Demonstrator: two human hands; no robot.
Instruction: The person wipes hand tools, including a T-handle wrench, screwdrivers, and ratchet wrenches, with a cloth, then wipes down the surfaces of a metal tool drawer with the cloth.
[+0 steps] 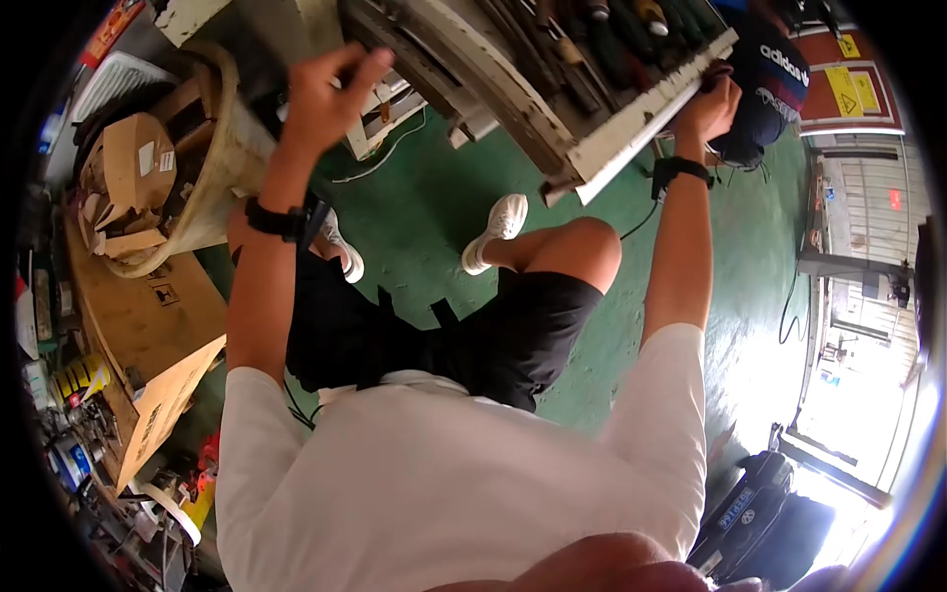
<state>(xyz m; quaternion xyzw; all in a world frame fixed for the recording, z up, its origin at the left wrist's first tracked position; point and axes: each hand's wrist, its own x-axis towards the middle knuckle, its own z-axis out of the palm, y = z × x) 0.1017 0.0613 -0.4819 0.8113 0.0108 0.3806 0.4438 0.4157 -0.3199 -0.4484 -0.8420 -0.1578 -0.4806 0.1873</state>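
An open drawer [631, 123] with chipped cream paint juts out at the top, holding several screwdrivers and other hand tools [631, 35]. My right hand [708, 107] is closed on the front edge of this drawer, near its right corner. To the left of the drawer, my left hand [335, 94] is raised with thumb and fingers apart and nothing visible between them. Black straps circle both wrists.
At the left stand a large bin [222, 168] with cardboard scraps and an opened cardboard box [168, 316]. Cluttered parts lie at the lower left. Another person [764, 79] in dark clothing is beyond the drawer at the upper right. A white cable [390, 153] lies on the green floor [424, 212].
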